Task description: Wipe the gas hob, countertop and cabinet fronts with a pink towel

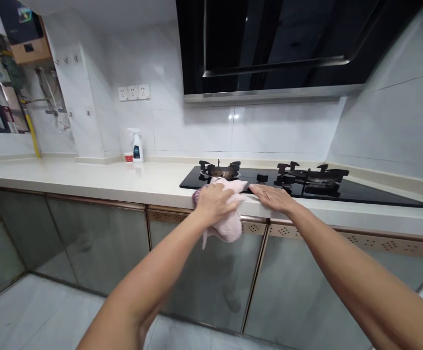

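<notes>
While the left hand (213, 201) grips cloth (229, 227), the bottle label (136, 152) is illegible.

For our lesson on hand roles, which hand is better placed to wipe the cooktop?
Probably the left hand: it holds the pink cloth at the cooktop; the right hand looks empty.

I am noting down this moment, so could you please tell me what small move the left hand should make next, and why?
I would suggest the left hand gather up the pink cloth, since its lower end hangs loose past the front edge of the counter.
</notes>
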{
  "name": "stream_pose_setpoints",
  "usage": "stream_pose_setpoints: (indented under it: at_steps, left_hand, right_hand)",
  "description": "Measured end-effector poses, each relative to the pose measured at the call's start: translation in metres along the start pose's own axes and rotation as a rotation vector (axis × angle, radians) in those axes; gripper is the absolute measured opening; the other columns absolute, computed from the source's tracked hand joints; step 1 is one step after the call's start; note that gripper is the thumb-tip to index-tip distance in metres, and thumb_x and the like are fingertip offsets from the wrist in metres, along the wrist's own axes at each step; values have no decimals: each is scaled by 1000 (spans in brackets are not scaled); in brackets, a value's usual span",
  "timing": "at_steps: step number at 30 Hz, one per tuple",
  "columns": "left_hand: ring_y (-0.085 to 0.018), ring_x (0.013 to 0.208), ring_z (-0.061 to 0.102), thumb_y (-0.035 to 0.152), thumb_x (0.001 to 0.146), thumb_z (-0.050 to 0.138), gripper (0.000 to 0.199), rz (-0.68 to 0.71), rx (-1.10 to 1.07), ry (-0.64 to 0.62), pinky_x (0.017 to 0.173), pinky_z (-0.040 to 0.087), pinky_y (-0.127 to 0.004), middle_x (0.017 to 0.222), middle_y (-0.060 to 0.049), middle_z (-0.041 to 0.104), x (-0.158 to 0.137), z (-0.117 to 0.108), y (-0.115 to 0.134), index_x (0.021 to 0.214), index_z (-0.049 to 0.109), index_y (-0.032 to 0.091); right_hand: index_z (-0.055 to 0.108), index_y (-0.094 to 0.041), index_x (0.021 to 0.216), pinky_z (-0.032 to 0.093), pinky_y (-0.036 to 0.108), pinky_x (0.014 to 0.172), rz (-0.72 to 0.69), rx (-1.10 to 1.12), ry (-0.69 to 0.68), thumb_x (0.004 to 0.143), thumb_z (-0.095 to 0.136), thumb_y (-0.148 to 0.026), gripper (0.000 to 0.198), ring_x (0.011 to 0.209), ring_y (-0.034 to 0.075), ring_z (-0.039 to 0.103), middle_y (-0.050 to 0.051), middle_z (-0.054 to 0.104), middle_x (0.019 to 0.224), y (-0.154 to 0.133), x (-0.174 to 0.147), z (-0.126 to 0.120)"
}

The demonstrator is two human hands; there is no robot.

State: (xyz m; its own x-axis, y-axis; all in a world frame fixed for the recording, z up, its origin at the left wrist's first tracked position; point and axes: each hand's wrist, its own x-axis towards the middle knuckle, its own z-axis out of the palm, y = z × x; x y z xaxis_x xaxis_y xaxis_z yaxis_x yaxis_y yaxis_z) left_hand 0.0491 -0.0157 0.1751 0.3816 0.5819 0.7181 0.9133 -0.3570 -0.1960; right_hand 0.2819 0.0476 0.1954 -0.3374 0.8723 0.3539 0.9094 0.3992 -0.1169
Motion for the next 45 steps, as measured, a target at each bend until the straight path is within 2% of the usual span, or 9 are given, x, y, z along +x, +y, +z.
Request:
stream_pose_setpoints:
  at_steps: [7, 11, 13, 16, 25, 28, 30, 36, 45]
  left_hand:
    - [-26, 109, 63, 70, 97, 43, 53, -317, 101, -22, 92, 46, -37, 121, -6, 71, -56, -45, -114, 115, 76, 33]
    - [-26, 112, 63, 60, 101, 41, 48, -419, 159, -57, 94, 45, -36, 122, -6, 73, -69, -55, -145, 116, 76, 32]
    - [-27, 111, 64, 58, 101, 40, 48, -464, 202, -65, 92, 45, -37, 122, -7, 73, -67, -54, -143, 115, 77, 30]
    - [-29, 108, 63, 57, 101, 41, 48, -481, 244, -55, 90, 44, -39, 120, -9, 73, -60, -49, -121, 112, 78, 29]
    - [-32, 111, 56, 56, 100, 44, 44, -149, 80, 102, 93, 38, -49, 116, -13, 68, -20, 4, 3, 109, 74, 25]
    - [-33, 110, 56, 58, 98, 48, 42, -94, 34, 113, 89, 38, -49, 111, -14, 68, -7, 15, 29, 104, 74, 25]
    - [-33, 109, 56, 58, 98, 46, 43, -64, 33, 115, 87, 37, -48, 110, -15, 68, -4, 17, 33, 104, 73, 25]
    - [-31, 108, 58, 60, 100, 39, 49, 49, 105, 70, 86, 37, -44, 116, -12, 69, -15, 8, -3, 125, 68, 30]
    - [-30, 114, 59, 63, 101, 36, 53, -237, 264, 34, 95, 38, -42, 129, -11, 68, -74, -31, -121, 127, 68, 31]
  right_hand:
    - [53, -34, 150, 34, 65, 120, 23, -5, -19, 97, 8, -72, 79, 152, 33, 37, 1, 44, 162, -2, -1, 0]
    - [56, -35, 148, 34, 67, 119, 27, 18, -18, 97, 9, -71, 78, 152, 35, 36, 2, 44, 162, -4, -1, 0]
    - [55, -34, 148, 32, 68, 119, 29, 29, -24, 97, 8, -71, 79, 152, 35, 36, 3, 44, 162, -6, -1, -1]
    - [56, -33, 147, 32, 69, 118, 35, 36, -28, 97, 8, -71, 79, 150, 36, 39, 5, 44, 162, -7, -1, -1]
    - [56, -34, 147, 36, 65, 117, 24, 6, -4, 96, 5, -73, 81, 150, 34, 40, 3, 47, 160, -4, -1, 1]
    - [54, -35, 148, 36, 65, 117, 25, -16, -8, 96, 5, -73, 81, 150, 33, 40, 2, 47, 161, -3, -1, 3]
    - [54, -36, 148, 36, 64, 118, 26, -28, -16, 96, 5, -72, 80, 151, 32, 39, 1, 46, 161, -1, 0, 3]
    - [55, -31, 148, 36, 60, 120, 18, -30, -5, 97, 7, -71, 81, 151, 32, 39, 3, 48, 159, 1, -1, 3]
    - [55, -32, 149, 31, 59, 123, 20, 14, -12, 97, 7, -72, 81, 153, 31, 35, 3, 46, 161, 6, 0, 7]
